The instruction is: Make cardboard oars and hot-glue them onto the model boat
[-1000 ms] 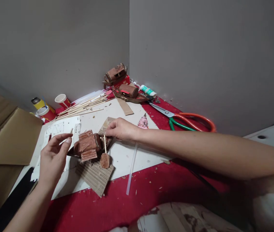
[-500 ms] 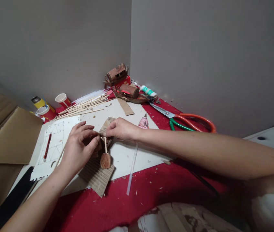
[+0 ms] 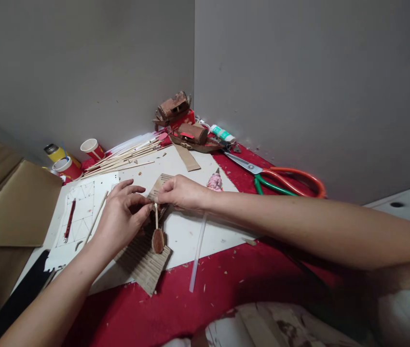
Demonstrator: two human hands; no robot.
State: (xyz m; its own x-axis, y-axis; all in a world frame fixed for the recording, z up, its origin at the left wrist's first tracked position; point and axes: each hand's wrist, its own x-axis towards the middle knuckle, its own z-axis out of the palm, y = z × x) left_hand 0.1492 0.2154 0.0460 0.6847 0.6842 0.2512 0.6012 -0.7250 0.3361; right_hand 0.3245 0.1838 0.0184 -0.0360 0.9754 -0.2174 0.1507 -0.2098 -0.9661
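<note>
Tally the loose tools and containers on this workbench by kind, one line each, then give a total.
Paper cups: 2
Scissors: 1
Glue tubes, white with a green band: 1
Red pens: 1
Yellow cans: 1
Total: 6

Bare left hand (image 3: 118,219), bare right hand (image 3: 179,193), sleeveless forearms

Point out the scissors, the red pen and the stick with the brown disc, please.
scissors (image 3: 287,178): head view, on the orange handle loop.
red pen (image 3: 69,221): head view, mid-barrel, on the white sheet.
stick with the brown disc (image 3: 158,240): head view, on the disc.
</note>
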